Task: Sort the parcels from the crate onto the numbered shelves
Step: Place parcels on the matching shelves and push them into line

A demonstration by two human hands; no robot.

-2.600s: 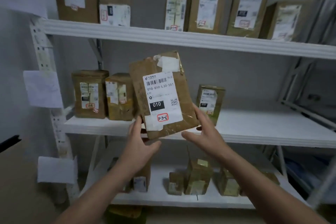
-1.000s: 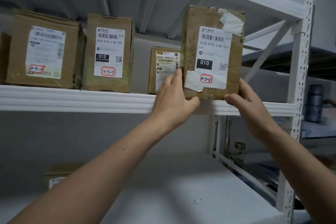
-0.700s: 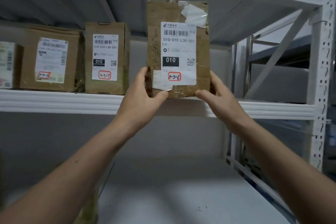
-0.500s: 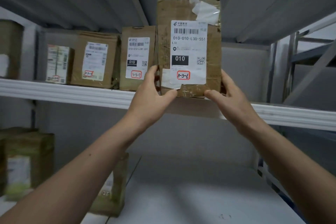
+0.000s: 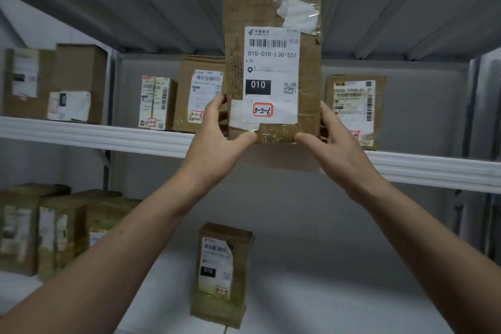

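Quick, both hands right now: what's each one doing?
Left hand: grips the parcel marked 3-3-6 at its lower left.
Right hand: grips that parcel at its lower right.

Brown cardboard on the parcel, matt, creased and scuffed. Matt white paper for its label. Glossy clear tape, wrinkled, along the bottom edge. Smooth white-painted metal on the shelf front edge; ribbed grey matt metal under the upper shelf.

The parcel is held before the shelf, between a left box and a right box stood on it.
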